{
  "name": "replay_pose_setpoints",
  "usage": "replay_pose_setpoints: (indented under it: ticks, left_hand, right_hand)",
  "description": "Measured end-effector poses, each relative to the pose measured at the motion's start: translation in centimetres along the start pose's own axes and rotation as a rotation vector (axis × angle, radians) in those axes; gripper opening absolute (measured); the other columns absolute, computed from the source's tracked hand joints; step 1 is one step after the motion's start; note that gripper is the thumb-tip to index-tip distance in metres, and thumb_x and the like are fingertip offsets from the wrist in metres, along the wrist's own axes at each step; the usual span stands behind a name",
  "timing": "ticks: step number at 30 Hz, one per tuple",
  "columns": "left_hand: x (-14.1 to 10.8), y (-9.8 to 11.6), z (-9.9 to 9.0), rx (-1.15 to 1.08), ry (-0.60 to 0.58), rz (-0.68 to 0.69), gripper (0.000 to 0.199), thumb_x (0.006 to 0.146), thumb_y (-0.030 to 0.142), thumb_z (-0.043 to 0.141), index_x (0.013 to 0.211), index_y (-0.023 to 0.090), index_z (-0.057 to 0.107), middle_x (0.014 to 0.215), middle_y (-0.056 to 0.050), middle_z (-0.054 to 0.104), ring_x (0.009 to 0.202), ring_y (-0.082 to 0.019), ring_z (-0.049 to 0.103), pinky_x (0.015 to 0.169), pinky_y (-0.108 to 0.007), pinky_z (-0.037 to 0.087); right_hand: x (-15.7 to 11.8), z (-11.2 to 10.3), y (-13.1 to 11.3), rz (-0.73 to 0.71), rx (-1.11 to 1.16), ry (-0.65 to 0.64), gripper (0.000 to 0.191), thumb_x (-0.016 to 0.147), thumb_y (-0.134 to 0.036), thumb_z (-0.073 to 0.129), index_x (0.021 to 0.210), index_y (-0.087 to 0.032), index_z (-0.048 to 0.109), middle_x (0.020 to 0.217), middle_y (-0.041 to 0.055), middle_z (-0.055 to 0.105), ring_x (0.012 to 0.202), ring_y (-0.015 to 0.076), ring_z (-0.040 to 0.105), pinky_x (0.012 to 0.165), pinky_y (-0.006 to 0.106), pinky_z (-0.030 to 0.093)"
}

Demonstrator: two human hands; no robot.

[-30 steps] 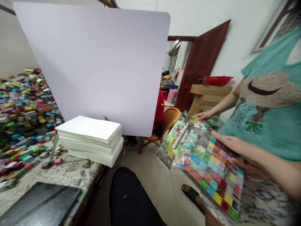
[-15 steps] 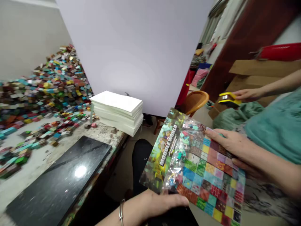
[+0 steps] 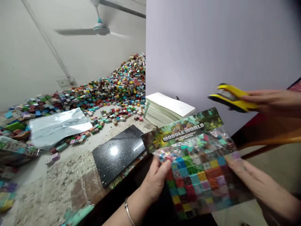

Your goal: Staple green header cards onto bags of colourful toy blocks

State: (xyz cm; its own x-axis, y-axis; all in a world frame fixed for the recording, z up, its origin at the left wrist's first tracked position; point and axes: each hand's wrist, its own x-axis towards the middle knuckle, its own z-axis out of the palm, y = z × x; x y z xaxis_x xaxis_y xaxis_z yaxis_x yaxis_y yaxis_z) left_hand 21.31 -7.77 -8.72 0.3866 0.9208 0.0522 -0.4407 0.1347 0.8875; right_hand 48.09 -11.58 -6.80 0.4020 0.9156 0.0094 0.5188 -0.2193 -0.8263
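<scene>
My left hand [image 3: 154, 180], with a bracelet on the wrist, grips the left edge of a clear bag of coloured blocks [image 3: 199, 175] with a "MODULE WORLD" header card. Another person's hand [image 3: 244, 175] holds the bag's right edge. That person's other hand [image 3: 270, 100] holds a yellow stapler [image 3: 229, 97] above the bag's upper right corner, apart from it. My right hand is out of view.
A stone table [image 3: 58, 182] carries a black slab [image 3: 117, 153], a stack of white cards [image 3: 168, 108], a silvery bag [image 3: 56, 125] and a large heap of small coloured blocks [image 3: 105, 88]. A white board [image 3: 211, 47] stands behind the cards.
The view swung left toward the table. My left hand came in and took the bag's left edge. The other person picked up the yellow stapler and brought it over the bag.
</scene>
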Motion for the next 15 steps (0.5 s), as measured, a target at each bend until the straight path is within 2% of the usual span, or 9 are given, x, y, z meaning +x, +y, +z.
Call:
replay_pose_setpoints:
  ticks: [3,7,11,15]
  left_hand:
    - [0.7,2.2,-0.9,0.037,0.129,0.015,0.037,0.087,0.039,0.049,0.116,0.017,0.050,0.118,-0.007,0.059,0.113,-0.023,0.051,0.099,-0.036,0.035]
    - [1.7,4.3,-2.0,0.195,0.200,0.052,0.031,0.084,0.040,0.050,0.102,0.015,0.054,0.099,-0.003,0.064,0.094,-0.020,0.057,0.084,-0.030,0.043]
    - [2.1,3.5,-3.1,0.281,0.203,-0.008,0.028,0.082,0.044,0.052,0.083,0.017,0.055,0.079,0.002,0.061,0.074,-0.015,0.055,0.068,-0.024,0.042]
    - [2.1,1.6,-3.8,0.313,0.153,-0.028,0.030,0.085,0.044,0.048,0.091,0.017,0.058,0.091,-0.001,0.063,0.088,-0.019,0.055,0.080,-0.028,0.041]
  right_hand:
    - [-0.6,2.6,-0.3,0.123,0.237,-0.223,0.048,0.069,-0.064,0.056,0.098,-0.027,0.063,0.106,0.0112,0.067,0.096,0.0296,0.063,0.079,0.038,0.054]
    - [-2.8,4.9,-1.5,0.110,0.297,-0.270,0.050,0.073,-0.058,0.057,0.106,-0.021,0.058,0.108,0.0131,0.066,0.101,0.0290,0.061,0.088,0.039,0.049]
    - [-5.0,5.4,-2.4,0.097,0.303,-0.317,0.053,0.077,-0.057,0.053,0.112,-0.017,0.052,0.115,0.0137,0.062,0.109,0.0285,0.056,0.094,0.039,0.045]
    - [-6.0,5.0,-1.7,0.142,0.311,-0.356,0.054,0.079,-0.055,0.051,0.117,-0.017,0.049,0.122,0.0130,0.058,0.113,0.0270,0.053,0.097,0.039,0.042]
